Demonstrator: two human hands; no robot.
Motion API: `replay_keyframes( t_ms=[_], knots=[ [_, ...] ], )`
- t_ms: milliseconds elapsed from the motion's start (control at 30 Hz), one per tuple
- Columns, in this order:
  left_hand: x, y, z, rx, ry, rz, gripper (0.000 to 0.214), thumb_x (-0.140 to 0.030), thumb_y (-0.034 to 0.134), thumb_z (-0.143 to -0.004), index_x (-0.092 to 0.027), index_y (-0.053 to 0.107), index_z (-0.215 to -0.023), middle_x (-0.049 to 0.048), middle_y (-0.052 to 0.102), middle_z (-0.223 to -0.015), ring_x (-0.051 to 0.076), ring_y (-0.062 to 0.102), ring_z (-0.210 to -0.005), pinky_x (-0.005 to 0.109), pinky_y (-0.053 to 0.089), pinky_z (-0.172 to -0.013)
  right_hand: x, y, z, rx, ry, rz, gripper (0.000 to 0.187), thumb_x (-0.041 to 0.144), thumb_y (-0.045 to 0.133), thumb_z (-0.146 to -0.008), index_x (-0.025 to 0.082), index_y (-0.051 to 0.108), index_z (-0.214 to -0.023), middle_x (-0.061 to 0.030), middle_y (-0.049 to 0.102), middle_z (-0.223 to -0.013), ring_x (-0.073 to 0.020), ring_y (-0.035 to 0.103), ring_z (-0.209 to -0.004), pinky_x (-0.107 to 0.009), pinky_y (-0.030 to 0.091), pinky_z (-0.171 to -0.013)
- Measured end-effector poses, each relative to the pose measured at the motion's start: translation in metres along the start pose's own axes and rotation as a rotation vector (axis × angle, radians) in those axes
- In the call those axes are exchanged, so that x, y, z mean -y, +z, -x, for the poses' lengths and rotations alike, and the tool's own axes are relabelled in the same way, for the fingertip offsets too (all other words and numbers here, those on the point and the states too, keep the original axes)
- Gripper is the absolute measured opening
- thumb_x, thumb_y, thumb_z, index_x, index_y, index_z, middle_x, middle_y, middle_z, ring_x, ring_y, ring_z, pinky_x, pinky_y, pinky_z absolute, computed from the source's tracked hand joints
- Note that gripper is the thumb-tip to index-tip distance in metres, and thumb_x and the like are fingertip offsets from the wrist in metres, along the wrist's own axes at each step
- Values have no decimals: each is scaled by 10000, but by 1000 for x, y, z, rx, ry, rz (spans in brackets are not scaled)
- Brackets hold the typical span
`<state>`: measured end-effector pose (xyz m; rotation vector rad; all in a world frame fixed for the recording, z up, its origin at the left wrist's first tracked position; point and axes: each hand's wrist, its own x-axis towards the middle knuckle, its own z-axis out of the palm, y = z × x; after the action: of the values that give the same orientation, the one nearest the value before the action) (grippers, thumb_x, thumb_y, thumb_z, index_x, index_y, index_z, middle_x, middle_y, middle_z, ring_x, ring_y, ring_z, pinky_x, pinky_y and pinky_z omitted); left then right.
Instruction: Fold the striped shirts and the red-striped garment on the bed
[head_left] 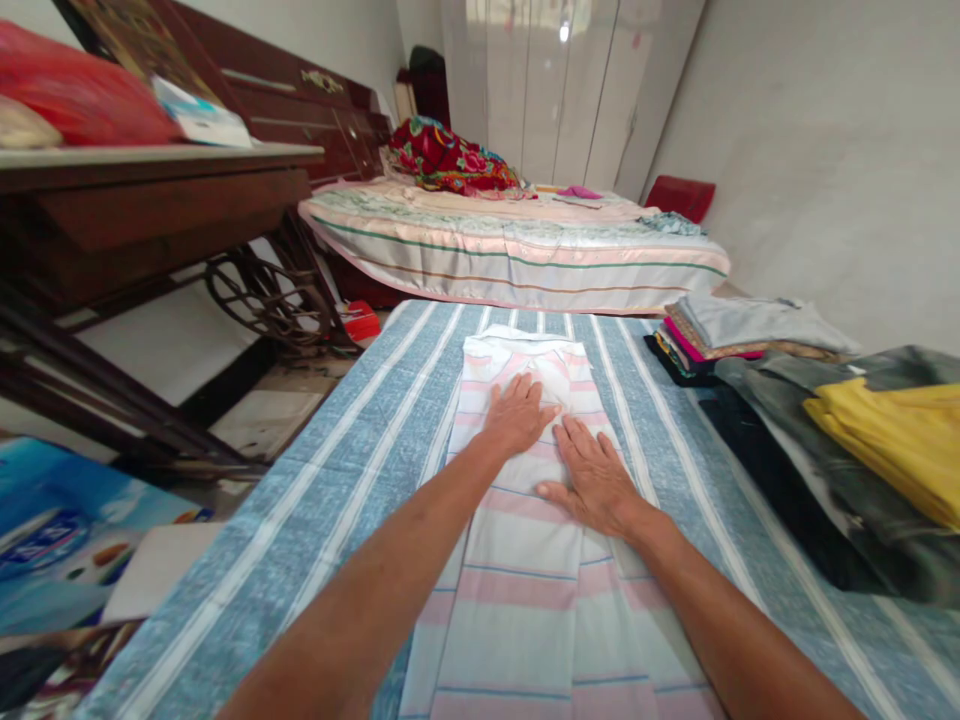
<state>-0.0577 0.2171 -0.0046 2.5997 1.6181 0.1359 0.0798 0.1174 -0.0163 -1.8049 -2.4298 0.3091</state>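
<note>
A long striped garment [517, 610] in white, pink and blue, folded narrow, lies on the blue-and-white striped bedcover [360, 430]. Its white-edged end, perhaps a collar, points away from me. My left hand [519, 412] rests flat on it just below that end, fingers stretched forward. Slightly nearer and to the right, my right hand [592, 475] also presses flat on the cloth, thumb spread to the left. Neither hand grips anything. The near end of the garment runs out of view between my forearms.
On the right lie folded clothes: a stack with a grey top [765, 322], dark trousers [810, 470] and a yellow garment [892, 440]. To the left stands a treadle sewing table [165, 200] beside a blue box [67, 540]. Another bed [517, 250] is beyond.
</note>
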Motion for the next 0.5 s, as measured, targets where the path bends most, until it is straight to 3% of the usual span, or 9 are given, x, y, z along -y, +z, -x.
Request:
replay_keyframes(
  t_ms=[167,300,400,500],
  knots=[
    [-16,-20,36,-4,-21,17,565,-449,175,-942,-132,299,-1394,113,217,-1505,237,162,-1386,480,197,-1090,14,-11,26,-85,-102,8,940,723,273,-816,44,117,-1448,-177,58,-1508,-294,47,-1389,-529,129,-1091],
    [-13,-4,63,14,22,-28,596,-489,186,-933,-129,309,-1393,125,225,-1500,247,174,-1383,490,184,-1091,15,1,43,-29,-160,33,911,707,271,-828,31,190,-1434,-198,132,-1494,-295,81,-1386,-519,119,-1096],
    [-6,9,67,19,96,-70,610,-525,215,-921,-151,307,-1395,103,199,-1511,241,131,-1393,508,166,-1093,10,10,46,-18,-157,37,918,715,275,-821,38,192,-1434,-206,150,-1489,-299,84,-1385,-530,114,-1092],
    [-5,4,68,3,82,-74,599,-510,220,-925,-148,308,-1393,107,187,-1514,242,119,-1395,512,171,-1090,10,7,48,-19,-151,36,930,720,285,-815,34,183,-1435,-205,145,-1491,-297,77,-1386,-531,108,-1092]
  ],
)
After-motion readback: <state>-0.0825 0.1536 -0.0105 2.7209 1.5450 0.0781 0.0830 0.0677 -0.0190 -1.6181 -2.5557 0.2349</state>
